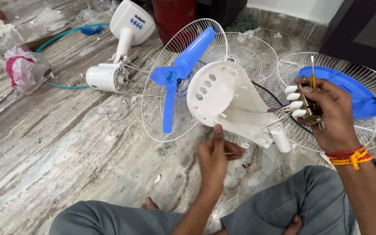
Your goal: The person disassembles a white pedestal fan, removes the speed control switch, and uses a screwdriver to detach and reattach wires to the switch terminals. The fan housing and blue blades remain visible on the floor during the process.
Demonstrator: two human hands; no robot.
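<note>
White fan base shell (223,98) hangs wired between left hand (214,159), pinching a screw, and right hand (327,113), gripping the switch block (303,104)

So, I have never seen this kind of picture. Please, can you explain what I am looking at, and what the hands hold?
The one picture comes from a camera on a person's head, looking down at their own hands and crossed legs on a marble floor. The right hand holds a switch block with white push buttons and a screwdriver; coloured wires run to a white fan housing. The left hand pinches something small and thin below it. Around lie wire fan guards, blue blades and a white motor.
</note>
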